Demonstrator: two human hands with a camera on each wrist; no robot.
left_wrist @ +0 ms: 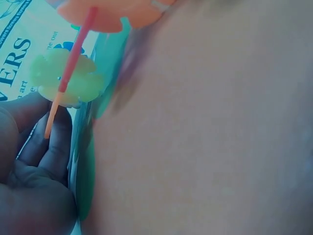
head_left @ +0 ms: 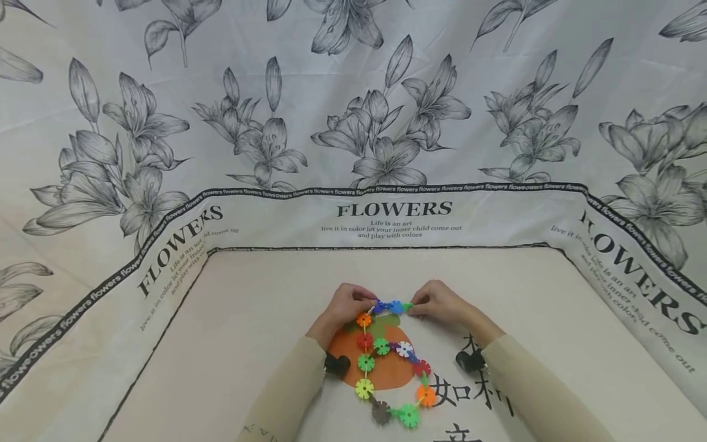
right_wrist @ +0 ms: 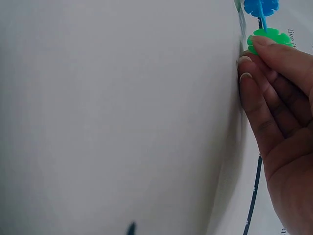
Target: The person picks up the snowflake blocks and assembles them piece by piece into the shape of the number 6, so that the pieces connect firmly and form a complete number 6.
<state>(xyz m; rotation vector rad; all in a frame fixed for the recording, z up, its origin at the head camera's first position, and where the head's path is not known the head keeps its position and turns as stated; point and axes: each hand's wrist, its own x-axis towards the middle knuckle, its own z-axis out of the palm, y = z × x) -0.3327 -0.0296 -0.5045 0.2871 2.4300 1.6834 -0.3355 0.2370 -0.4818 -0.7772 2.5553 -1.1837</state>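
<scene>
A chain of interlocking plastic snowflake discs (head_left: 366, 363) in several colours lies on the cloth, bent into a loop at its lower part. My left hand (head_left: 349, 304) pinches the chain near a dark blue disc (head_left: 379, 307) at its upper left corner. At the upper right end, my right hand (head_left: 439, 304) pinches a green disc (right_wrist: 269, 38) between thumb and fingers. A blue disc (right_wrist: 261, 7) is slotted to that green one. In the left wrist view, a yellow-green disc (left_wrist: 66, 76) sits just above the fingers, which hide the exact contact.
Beneath the chain, the pale cloth (head_left: 265, 307) bears a printed orange persimmon (head_left: 389, 371) and black characters (head_left: 450, 390). Flower-printed fabric (head_left: 386, 123) rises at the back and sides. A black wrist camera (head_left: 338, 364) is on the left wrist, another (head_left: 469, 361) on the right.
</scene>
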